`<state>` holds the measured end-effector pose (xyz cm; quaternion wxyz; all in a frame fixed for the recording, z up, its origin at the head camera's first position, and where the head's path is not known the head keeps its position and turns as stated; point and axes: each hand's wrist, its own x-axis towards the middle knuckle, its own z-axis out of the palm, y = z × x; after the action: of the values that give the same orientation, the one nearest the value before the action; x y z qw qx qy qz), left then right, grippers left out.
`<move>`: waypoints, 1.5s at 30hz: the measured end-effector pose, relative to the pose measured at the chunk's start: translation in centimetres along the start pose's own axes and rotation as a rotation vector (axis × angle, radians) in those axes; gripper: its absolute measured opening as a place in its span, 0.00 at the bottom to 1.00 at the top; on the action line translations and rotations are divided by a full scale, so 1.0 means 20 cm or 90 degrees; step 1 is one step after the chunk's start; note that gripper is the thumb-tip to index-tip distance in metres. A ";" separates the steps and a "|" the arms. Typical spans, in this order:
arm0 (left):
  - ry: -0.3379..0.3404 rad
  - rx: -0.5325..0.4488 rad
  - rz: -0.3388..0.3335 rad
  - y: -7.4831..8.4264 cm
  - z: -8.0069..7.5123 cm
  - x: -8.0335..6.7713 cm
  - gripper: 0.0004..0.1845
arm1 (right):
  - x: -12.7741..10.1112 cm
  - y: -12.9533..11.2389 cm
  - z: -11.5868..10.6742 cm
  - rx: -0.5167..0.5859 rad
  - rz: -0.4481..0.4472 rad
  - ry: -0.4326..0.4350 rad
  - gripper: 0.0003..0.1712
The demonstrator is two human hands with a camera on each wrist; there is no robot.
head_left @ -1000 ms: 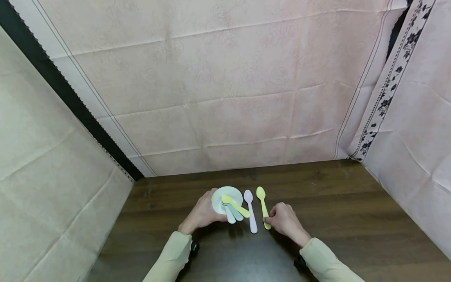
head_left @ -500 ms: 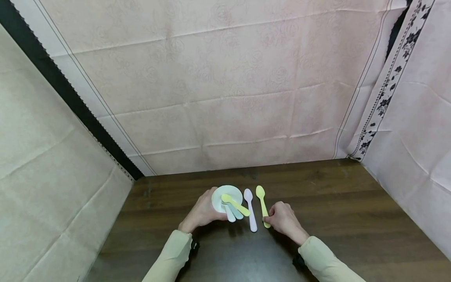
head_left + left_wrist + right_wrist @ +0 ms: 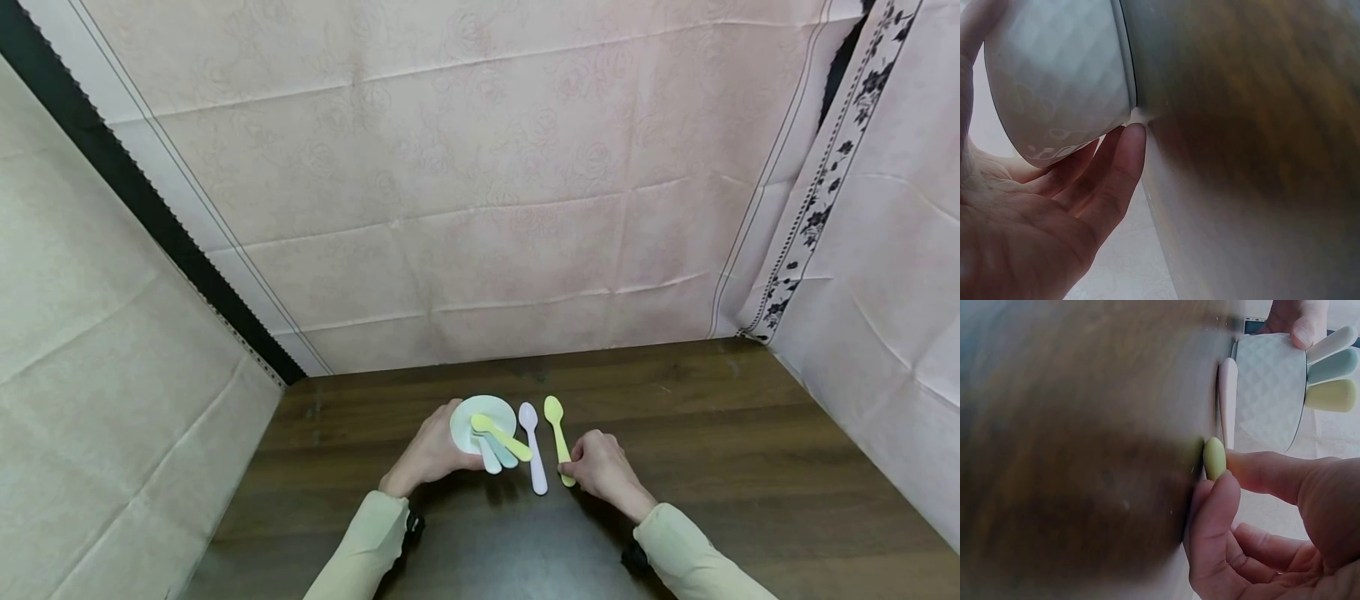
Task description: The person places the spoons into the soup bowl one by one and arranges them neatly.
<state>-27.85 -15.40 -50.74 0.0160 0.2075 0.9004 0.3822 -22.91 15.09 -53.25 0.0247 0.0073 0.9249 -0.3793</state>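
My left hand (image 3: 433, 450) holds a white cup (image 3: 461, 427), its fingers curved around the side. The left wrist view shows the diamond-patterned wall of the cup (image 3: 1063, 69). Handles of a yellow spoon (image 3: 504, 438), a blue-green spoon (image 3: 506, 456) and a whitish spoon (image 3: 490, 460) stick out over its rim. To the right, a pale lilac spoon (image 3: 534, 454) lies on the table. Beside that is another yellow spoon (image 3: 557, 421), bowl end pointing away. My right hand (image 3: 604, 468) pinches its handle end (image 3: 1214, 457) between thumb and finger, low at the tabletop.
The dark wood table (image 3: 712, 450) runs back to a pale patterned cloth (image 3: 480, 208). More cloth hangs at the left (image 3: 112, 375) and right (image 3: 885, 275). A black strip (image 3: 172, 250) shows along the left corner.
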 end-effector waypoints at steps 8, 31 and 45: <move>0.005 -0.003 0.010 0.00 0.00 0.01 0.50 | 0.00 0.00 0.01 0.000 -0.013 -0.007 0.25; 0.000 -0.003 0.001 0.00 0.00 0.01 0.50 | 0.03 0.01 0.02 0.021 0.032 -0.040 0.24; 0.003 0.000 -0.002 -0.01 -0.01 -0.01 0.50 | -0.09 -0.14 -0.03 0.035 0.064 -0.018 0.27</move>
<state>-27.79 -15.58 -50.77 0.0147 0.2049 0.9009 0.3823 -21.27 13.56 -50.69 0.0569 0.0491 0.9120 -0.4033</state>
